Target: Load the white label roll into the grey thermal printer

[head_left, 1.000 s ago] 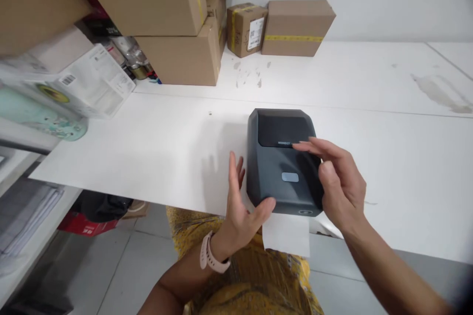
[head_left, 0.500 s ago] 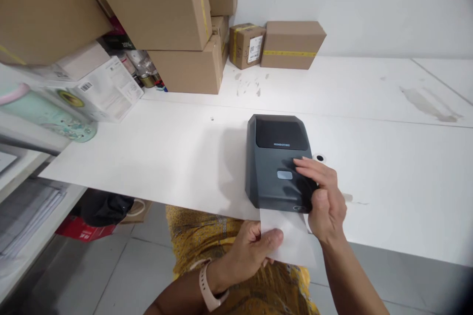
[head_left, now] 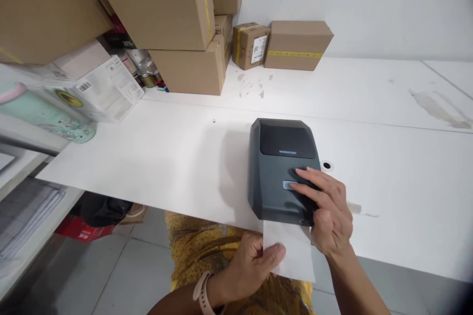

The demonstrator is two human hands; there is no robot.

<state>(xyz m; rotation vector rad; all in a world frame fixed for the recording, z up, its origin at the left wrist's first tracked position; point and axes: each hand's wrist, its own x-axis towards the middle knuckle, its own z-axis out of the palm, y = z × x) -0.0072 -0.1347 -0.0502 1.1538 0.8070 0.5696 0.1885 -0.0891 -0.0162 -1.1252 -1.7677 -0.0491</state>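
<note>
Grey printer (head_left: 275,170), right fingers (head_left: 308,190) now over its button (head_left: 287,185)

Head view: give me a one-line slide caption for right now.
Left hand holding white paper on the near side of the dark printer, right hand at its pale button.

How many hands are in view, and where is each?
2: the left hand grips the paper in front of the printer; the right hand is over its right side, partly covering the button.
</note>
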